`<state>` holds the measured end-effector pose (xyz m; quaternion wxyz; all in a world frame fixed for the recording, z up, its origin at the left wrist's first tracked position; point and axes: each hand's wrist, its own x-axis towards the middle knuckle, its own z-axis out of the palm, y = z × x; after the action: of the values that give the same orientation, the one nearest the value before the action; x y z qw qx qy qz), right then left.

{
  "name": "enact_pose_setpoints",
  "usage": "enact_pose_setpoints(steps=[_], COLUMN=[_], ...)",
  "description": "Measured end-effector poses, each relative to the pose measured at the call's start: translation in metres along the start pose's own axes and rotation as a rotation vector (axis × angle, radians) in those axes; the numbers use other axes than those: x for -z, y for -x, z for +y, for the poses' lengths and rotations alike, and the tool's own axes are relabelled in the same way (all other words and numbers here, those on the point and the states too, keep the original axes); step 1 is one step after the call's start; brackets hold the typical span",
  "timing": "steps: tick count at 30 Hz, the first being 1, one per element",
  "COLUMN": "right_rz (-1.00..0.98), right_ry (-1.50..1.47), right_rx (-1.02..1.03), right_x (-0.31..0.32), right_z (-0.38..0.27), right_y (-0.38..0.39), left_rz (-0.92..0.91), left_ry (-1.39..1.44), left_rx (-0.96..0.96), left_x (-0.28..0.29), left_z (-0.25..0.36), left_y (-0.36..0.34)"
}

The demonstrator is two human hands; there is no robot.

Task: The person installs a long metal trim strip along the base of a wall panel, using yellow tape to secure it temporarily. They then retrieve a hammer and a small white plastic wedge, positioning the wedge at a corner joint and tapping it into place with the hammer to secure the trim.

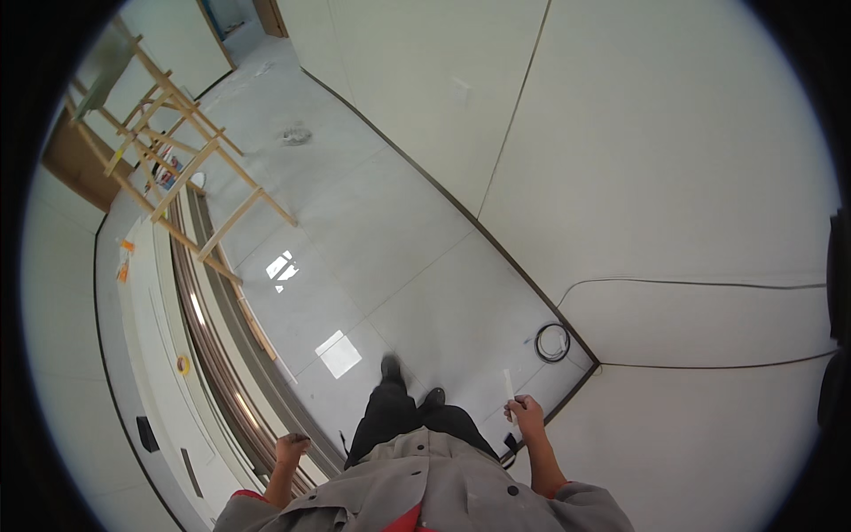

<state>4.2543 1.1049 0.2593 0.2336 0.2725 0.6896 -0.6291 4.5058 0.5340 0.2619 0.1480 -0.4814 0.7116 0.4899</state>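
Hands number two; white strip, one; black cable coil, one; yellow tape roll, one; shoes, two.

White strip in right grip, wooden ladder

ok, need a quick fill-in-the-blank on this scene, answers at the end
1. The thin pale strip is in the person's ____ hand.
2. The coiled cable lies on the ____.
3. The tall ladder-like frame is made of ____.
4. The person's shoes are ____ in colour.

Missing words: right; floor; wood; black.
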Motion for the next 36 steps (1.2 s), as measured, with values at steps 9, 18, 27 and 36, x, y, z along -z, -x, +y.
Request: enact_pose_setpoints(steps=[9,18,27,36], right_rz=[0.31,0.387,0.24,0.151], right_ry=[-0.053,0.072,-0.165,-0.429], right_rx=[-0.222,-0.321,-0.248,-0.196], right_x=[-0.017,-0.074,-0.185,-0.256], right_z=[-0.041,-0.093,-0.062,0.016], right_y=[-0.074,-0.215,-0.531,-0.779], left_rz=[-0.231,-0.459,-0.577,-0.616], left_ry=[-0.078,-0.291,-0.171,-0.239], left_rx=[-0.194,-0.427,-0.429,-0.425], left_x=[-0.069,-0.236,-0.46,-0.603], left_z=[0.233,0.467,0.438,0.391], left_y=[-0.298,-0.471,-0.595,-0.717])
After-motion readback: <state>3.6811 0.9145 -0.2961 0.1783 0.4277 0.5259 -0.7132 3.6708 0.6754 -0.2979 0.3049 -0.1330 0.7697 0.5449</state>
